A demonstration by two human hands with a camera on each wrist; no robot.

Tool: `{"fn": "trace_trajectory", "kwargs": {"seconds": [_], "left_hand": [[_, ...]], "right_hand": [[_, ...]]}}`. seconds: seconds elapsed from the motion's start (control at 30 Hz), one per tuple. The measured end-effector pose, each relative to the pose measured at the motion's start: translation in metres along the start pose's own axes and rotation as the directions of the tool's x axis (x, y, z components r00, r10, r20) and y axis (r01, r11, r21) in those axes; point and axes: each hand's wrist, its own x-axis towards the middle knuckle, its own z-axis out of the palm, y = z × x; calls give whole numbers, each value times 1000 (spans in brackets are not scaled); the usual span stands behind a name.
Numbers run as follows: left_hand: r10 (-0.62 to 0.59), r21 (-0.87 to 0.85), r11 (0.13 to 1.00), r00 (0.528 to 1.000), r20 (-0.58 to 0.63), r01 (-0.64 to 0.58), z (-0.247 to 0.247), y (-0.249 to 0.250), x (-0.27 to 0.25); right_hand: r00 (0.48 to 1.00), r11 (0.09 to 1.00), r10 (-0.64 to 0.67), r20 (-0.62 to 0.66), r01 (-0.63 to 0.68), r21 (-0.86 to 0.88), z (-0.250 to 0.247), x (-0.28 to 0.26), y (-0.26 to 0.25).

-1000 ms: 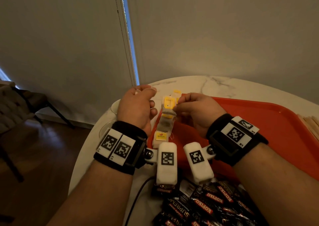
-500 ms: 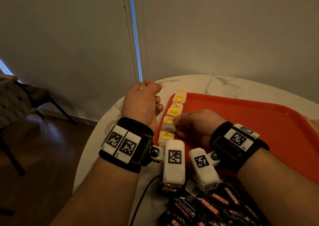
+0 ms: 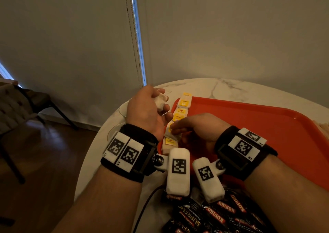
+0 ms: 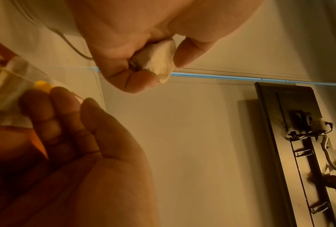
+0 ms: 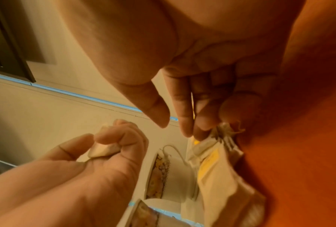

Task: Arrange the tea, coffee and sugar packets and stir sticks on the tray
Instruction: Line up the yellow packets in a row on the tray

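Observation:
An orange tray (image 3: 249,126) lies on the round marble table (image 3: 231,88). A row of tea bags (image 3: 183,106) with yellow tags runs along the tray's left edge. My right hand (image 3: 192,126) reaches low over that row, and its fairly straight fingers press on one tea bag (image 3: 169,132), seen close in the right wrist view (image 5: 213,161). My left hand (image 3: 147,104) hovers just left of the tray, fingers curled round a crumpled white tea bag (image 4: 157,59). Dark Kopiko coffee packets (image 3: 222,215) are heaped at the table's near edge. Stir sticks (image 3: 324,126) peek in at the far right.
A clear glass dish (image 3: 115,133) sits on the table left of the tray, under my left wrist. Patterned cups (image 5: 159,169) stand beside the tray. A black cable (image 3: 142,209) hangs off the near edge. A chair (image 3: 21,108) stands on the floor to the left.
My right hand lowered the lifted tea bag into the row on the tray and now presses on it. My left hand stayed beside the tray with its tea bag.

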Motion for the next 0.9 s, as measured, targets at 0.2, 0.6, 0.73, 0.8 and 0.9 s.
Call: {"fn": "trace_trajectory", "kwargs": {"seconds": [0.2, 0.6, 0.73, 0.8, 0.9], "left_hand": [[19, 19, 1000, 999, 37, -19, 4, -3, -3], [67, 85, 992, 953, 295, -96, 6, -10, -3], [90, 56, 992, 949, 303, -112, 3, -11, 0], [108, 57, 990, 952, 287, -130, 2, -12, 1], [117, 74, 987, 958, 260, -141, 1, -13, 3]], "right_hand": [[957, 959, -273, -94, 278, 53, -12, 4, -8], [854, 853, -520, 25, 520, -50, -12, -8, -18], [841, 837, -540, 16, 539, -89, -17, -8, -20], [837, 834, -547, -20, 543, -103, -18, -7, -20], [828, 831, -555, -80, 554, -43, -20, -5, -22]]}}
